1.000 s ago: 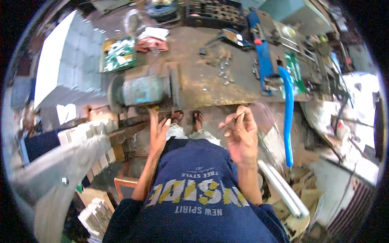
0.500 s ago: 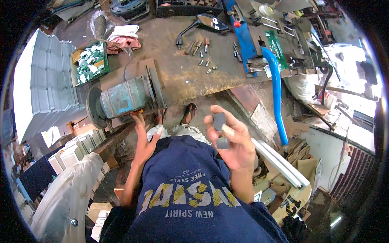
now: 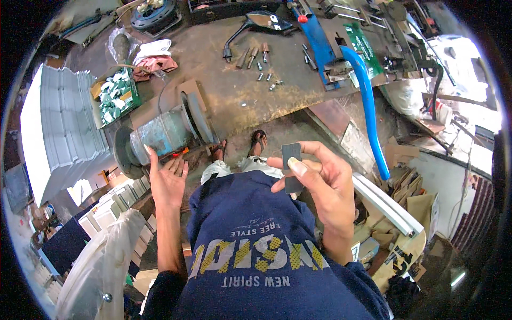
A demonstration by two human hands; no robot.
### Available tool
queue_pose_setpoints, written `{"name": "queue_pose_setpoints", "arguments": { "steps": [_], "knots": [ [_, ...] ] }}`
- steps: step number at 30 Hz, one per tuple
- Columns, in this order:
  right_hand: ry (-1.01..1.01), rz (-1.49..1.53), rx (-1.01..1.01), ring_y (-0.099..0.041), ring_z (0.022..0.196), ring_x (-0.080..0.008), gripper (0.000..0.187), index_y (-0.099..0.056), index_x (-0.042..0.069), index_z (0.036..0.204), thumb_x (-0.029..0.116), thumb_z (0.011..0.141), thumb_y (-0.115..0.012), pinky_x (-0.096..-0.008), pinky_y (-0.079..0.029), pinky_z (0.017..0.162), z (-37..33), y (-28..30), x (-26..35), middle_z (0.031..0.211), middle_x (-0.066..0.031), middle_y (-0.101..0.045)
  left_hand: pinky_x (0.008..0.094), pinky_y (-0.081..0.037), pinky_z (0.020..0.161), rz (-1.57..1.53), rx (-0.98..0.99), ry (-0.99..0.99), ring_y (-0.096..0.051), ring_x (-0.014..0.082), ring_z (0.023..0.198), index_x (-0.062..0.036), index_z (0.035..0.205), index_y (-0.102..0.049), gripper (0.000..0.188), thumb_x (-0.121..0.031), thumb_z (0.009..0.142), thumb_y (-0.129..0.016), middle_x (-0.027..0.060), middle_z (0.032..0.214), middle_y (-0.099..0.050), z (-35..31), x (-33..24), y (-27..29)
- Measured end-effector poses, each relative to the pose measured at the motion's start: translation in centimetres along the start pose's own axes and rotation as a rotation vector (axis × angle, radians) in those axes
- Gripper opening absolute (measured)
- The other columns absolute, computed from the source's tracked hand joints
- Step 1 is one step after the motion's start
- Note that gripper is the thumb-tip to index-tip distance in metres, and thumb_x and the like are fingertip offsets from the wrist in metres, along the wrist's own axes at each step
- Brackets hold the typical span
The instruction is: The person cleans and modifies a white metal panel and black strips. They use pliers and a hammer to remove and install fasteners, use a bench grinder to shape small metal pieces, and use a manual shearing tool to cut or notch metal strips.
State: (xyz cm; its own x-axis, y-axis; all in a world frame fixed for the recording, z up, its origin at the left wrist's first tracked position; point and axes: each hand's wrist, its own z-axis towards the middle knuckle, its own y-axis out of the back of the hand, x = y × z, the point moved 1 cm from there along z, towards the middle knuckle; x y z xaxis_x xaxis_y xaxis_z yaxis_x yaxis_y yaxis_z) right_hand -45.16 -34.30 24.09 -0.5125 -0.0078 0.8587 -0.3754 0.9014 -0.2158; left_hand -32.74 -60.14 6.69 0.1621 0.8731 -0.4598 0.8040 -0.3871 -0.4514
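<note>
Upright between the thumb and fingers of my right hand (image 3: 332, 189) is a dark grey flat rectangular piece (image 3: 290, 153). A second grey part shows below my fingers; whether it belongs to the same piece I cannot tell. My left hand (image 3: 168, 184) is open, palm up and fingers spread, at the near side of the bench grinder (image 3: 159, 132). An orange-red switch (image 3: 180, 152) sits by its fingertips; contact with it is unclear. The grinder has a worn blue-grey body with a wheel at each end.
Small metal parts (image 3: 260, 66) and a motorcycle mirror (image 3: 269, 20) lie on the worn workbench (image 3: 213, 69). A blue lever (image 3: 368, 106) juts past the bench edge at right. Left stand a box of green-white pieces (image 3: 116, 96) and stacked pale sheets (image 3: 66, 122).
My left hand has turned palm up and shifted slightly left along the grinder. My right hand has moved right, bringing the grey piece's flat face into fuller view.
</note>
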Motion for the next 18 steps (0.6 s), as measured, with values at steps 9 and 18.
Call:
{"name": "queue_pose_setpoints", "arguments": {
  "steps": [9,18],
  "knots": [
    [0.042,-0.177,-0.090,-0.071,0.077,-0.0204,0.024,-0.064,-0.003,0.112,0.012,0.094,-0.066,-0.0255,-0.054,0.067,0.9,0.0,0.0,0.094,-0.0187,-0.073,0.0430,-0.020,0.116,0.061,-0.038,-0.058,-0.021,0.0379,0.144,0.0199,0.143,-0.014,0.109,-0.064,0.089,-0.056,0.0328,0.153,-0.019,0.1,-0.1,-0.5],
    [0.471,-0.646,-0.140,-0.067,0.072,-0.0184,0.019,-0.074,0.002,0.098,-0.001,0.079,-0.074,-0.0274,-0.050,0.067,2.6,-1.5,0.0,0.079,-0.0113,-0.071,0.0461,-0.025,0.113,0.055,-0.007,-0.055,-0.032,0.0371,0.137,0.0046,0.144,-0.030,0.086,-0.060,0.093,-0.052,0.0259,0.145,-0.037,1.0,0.6,1.5]
  ]
}}
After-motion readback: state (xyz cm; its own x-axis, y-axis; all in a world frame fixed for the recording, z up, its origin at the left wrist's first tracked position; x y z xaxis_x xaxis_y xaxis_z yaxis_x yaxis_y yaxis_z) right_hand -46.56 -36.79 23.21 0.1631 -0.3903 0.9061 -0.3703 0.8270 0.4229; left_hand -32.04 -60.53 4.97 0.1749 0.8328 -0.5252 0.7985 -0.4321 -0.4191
